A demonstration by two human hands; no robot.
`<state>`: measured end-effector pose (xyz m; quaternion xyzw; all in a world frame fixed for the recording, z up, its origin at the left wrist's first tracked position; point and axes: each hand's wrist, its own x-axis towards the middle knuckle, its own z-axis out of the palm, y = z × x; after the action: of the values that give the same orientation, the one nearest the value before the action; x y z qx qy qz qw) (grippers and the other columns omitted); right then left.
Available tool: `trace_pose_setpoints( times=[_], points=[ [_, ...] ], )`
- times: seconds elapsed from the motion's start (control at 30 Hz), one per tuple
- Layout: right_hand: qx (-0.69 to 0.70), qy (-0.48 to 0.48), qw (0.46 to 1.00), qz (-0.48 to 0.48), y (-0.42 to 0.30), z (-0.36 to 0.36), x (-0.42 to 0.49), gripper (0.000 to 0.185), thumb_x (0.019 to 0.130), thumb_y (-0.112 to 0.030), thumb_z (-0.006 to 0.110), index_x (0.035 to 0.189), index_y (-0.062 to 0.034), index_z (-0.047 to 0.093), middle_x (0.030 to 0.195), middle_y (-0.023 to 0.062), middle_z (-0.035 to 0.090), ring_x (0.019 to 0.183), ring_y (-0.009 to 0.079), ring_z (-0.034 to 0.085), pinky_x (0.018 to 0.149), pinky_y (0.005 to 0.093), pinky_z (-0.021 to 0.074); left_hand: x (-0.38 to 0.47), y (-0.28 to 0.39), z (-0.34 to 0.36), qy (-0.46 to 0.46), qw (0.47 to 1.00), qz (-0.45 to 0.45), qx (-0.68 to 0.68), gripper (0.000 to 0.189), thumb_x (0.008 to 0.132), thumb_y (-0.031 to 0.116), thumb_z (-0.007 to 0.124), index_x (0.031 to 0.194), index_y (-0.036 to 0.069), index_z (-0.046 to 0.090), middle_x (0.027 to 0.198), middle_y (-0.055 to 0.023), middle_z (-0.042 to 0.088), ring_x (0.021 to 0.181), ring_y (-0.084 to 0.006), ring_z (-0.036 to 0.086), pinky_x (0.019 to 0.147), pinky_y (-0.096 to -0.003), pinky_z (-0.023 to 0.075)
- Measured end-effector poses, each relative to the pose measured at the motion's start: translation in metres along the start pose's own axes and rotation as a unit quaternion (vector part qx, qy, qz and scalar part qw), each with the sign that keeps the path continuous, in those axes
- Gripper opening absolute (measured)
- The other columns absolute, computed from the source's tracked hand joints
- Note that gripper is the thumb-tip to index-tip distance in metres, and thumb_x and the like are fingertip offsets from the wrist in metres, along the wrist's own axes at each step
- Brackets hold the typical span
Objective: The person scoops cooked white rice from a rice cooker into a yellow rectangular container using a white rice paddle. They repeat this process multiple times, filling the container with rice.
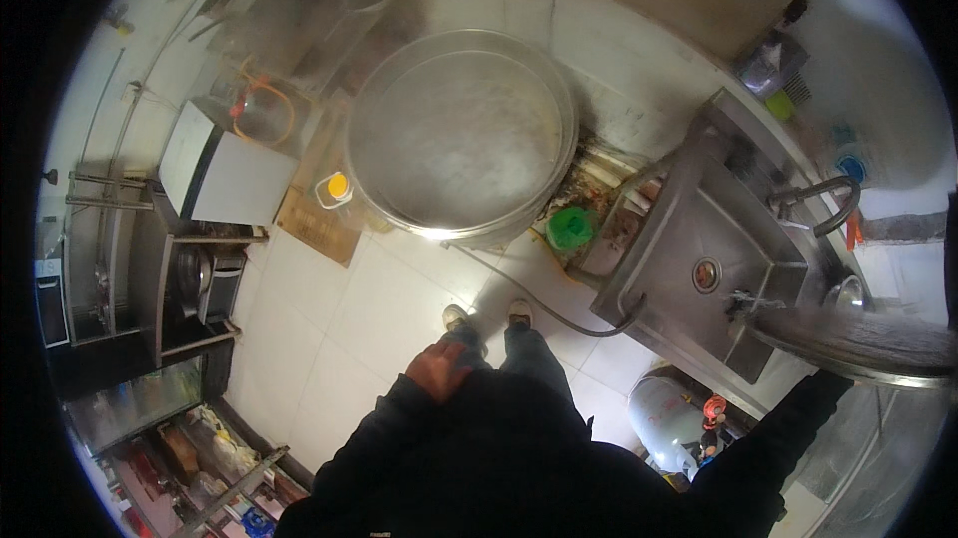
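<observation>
My left hand (438,372) rests against the front of my dark jacket, with nothing seen in it. At the right my sleeve reaches to the underside of a wide round metal lid or pan (861,351), tilted over the sink's edge. My right hand is hidden behind it. Water splashes beside its left edge, in the stainless steel sink (673,231). A curved faucet (838,201) stands at the sink's far side. In front of me a very large round metal pot (441,229) holds steaming, cloudy liquid.
A hose (554,313) runs from the pot to the sink. Beside the pot are a jug with a yellow cap (339,185), flattened cardboard (318,227) and a green plastic item (570,228). A gas cylinder (662,418) stands below the sink. Metal shelving (159,276) is at the left.
</observation>
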<state>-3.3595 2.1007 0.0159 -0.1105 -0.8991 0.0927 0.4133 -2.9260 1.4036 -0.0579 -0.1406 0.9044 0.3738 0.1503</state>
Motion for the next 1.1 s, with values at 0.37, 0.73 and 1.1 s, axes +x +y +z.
trace_pose_setpoints(
  times=[0.37, 0.73, 1.1],
  points=[
    [0.014, 0.061, 0.998, -0.032, 0.048, 0.005, 0.014, 0.045, 0.092, -0.031, 0.069, 0.125, -0.0013, 0.067, 0.112, 0.0146, 0.074, 0.097, 0.0353, 0.071, 0.084, 0.0439, 0.0561, 0.013, -0.007, 0.004, 0.039, 0.998, -0.027, -0.035, 0.033, 0.087, 0.006, 0.066, 0.12, 0.004, 0.061, 0.105, -0.0215, 0.065, 0.093, -0.0375, 0.067, 0.083, -0.0432, 0.0554],
    [-0.033, 0.124, 0.992, 0.005, 0.003, -0.028, 0.007, 0.046, 0.104, -0.043, 0.051, 0.118, -0.0046, 0.071, 0.109, 0.0144, 0.075, 0.093, 0.0335, 0.071, 0.077, 0.0422, 0.0558, 0.003, -0.045, -0.011, 0.269, 0.945, -0.174, -0.065, 0.035, 0.085, 0.012, 0.073, 0.063, 0.002, 0.048, 0.053, -0.0129, 0.052, 0.044, -0.0245, 0.049, 0.049, -0.0371, 0.0436],
    [0.03, 0.01, 0.958, -0.286, -0.27, -0.003, 0.059, 0.044, 0.108, -0.032, 0.048, 0.133, 0.0022, 0.062, 0.123, 0.0241, 0.068, 0.107, 0.037, 0.068, 0.094, 0.043, 0.0526, -0.052, -0.142, -0.021, 0.324, 0.883, -0.312, -0.131, 0.036, 0.087, 0.014, 0.073, 0.061, 0.0, 0.051, 0.053, -0.0166, 0.05, 0.044, -0.0232, 0.045, 0.049, -0.0381, 0.0415]
  ],
)
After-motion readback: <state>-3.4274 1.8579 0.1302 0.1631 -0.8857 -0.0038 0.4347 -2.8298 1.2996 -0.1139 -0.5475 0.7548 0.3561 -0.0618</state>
